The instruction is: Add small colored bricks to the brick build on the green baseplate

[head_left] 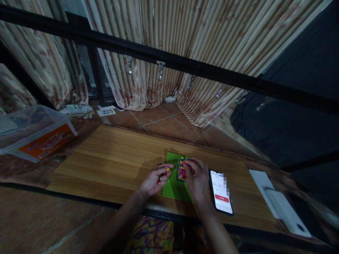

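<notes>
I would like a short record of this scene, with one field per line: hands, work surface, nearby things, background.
Left hand: holds a small yellow piece at the fingertips
Right hand: fingers at a multicoloured brick build; grip unclear
Under the build: green studded baseplate
Work surface: wooden table
Right of right hand: phone, screen lit
Far left: clear plastic box, orange label
Background: striped curtains

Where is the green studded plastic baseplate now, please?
The baseplate lies on the brown wooden tabletop, below centre in the head view, partly hidden by the left hand and right hand, left of the black-edged phone.
</notes>
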The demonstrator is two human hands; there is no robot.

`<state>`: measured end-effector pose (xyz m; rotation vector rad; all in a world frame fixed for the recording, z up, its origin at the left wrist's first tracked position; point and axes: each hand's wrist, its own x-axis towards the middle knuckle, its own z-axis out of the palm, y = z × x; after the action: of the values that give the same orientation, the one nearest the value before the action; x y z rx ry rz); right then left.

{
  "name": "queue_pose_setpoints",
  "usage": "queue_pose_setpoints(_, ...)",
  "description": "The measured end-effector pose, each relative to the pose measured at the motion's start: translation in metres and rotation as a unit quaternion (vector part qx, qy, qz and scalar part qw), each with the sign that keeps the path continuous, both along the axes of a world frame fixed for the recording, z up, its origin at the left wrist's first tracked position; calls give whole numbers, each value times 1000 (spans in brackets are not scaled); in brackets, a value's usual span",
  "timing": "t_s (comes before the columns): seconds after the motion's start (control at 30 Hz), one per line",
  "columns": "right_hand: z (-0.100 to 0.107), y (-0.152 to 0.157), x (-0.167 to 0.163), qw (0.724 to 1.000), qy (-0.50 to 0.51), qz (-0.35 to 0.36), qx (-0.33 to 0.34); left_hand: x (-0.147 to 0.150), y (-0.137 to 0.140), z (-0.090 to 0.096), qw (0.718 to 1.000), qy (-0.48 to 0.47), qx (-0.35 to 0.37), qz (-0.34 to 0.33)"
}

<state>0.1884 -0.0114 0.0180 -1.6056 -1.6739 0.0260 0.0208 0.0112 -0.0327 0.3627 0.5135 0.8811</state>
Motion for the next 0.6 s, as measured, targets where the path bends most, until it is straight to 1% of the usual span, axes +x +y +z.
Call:
queue_pose_setpoints(0.13,-13,10,-1,998,8,-51,21,0,0,1,1000,0,1,0)
queue_pose_setpoints(0.27,-23,16,0,997,32,-68,12,0,1,0,1000,1,1,-2)
queue_pose_setpoints(0.4,-24,18,2,996,52,-69,-8,0,1,-2,1000,-3,3,-1)
queue_pose_setpoints(0.6,-20,19,2,992,91,-78,-33,0,0,-1,1000,-2,5,-3)
